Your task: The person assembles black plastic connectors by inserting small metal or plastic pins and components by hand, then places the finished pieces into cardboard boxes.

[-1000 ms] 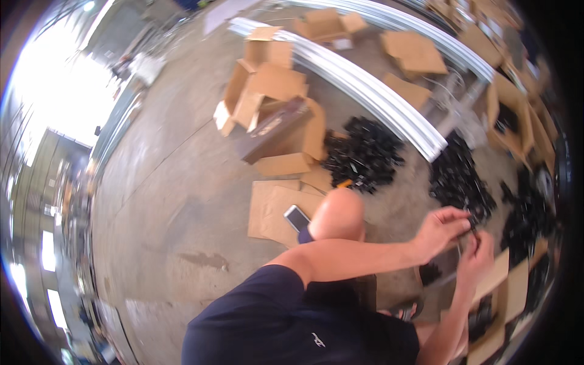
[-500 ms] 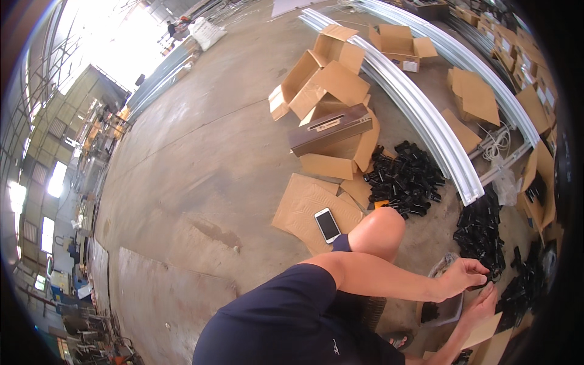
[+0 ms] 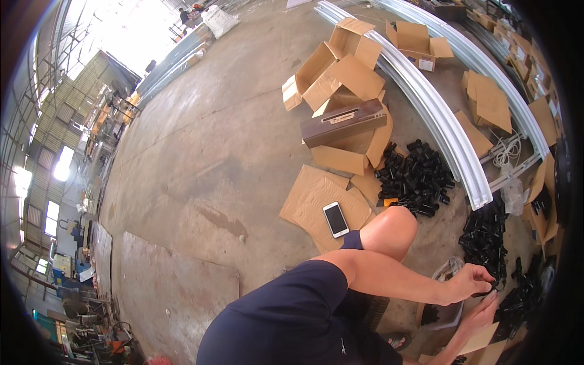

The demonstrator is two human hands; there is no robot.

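My left hand is closed, its thumb and fingertips pinching a small black part. Just below it, my right hand meets the same piece with its fingertips; my fingers hide most of its shape. Under my left forearm lies a clear plastic bag or tub with black bits in it. Beyond my hands, a heap of black parts spreads over the floor. More black parts lie to the right of my hands, and a larger pile is past my knee.
A white phone rests on flattened cardboard. Open cartons stand farther off, with a long brown box across one. Long pale metal profiles curve along the right, near white cord. A metal sheet covers floor at left.
My view has shifted a little, so the surroundings sit farther right. Both hands stay together at the small black part, with the fingers slightly rearranged.
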